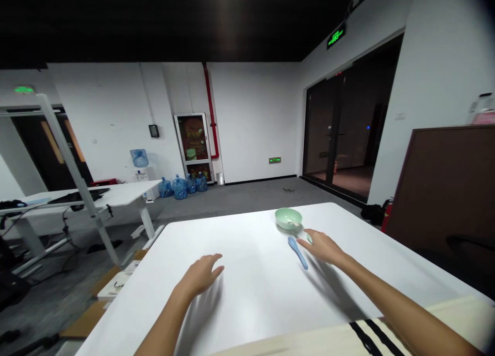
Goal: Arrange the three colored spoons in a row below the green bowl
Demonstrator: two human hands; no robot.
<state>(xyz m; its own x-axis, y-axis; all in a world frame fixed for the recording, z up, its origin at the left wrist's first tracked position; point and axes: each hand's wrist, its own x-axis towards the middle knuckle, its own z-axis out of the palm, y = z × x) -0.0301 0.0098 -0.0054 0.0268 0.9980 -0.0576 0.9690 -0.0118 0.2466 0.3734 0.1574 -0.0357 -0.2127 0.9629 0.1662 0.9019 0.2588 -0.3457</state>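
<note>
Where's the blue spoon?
In the head view, the blue spoon lies right of centre on the white table, on the near side of the green bowl.

Open tabletop (247, 304) between the hands (203, 276) (325, 247), blue spoon (298, 253) obstructing at right; green bowl (286, 219) just beyond it

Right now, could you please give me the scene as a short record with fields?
surface: white table
bowl: green bowl, upright, near the far edge
spoon: blue spoon, lying on the table, nearer the wearer than the bowl
left hand: left hand, open, holding nothing visible
right hand: right hand, close to the blue spoon; a pale green piece shows at it, grip unclear
background: blue water jugs on the floor by the wall
</note>
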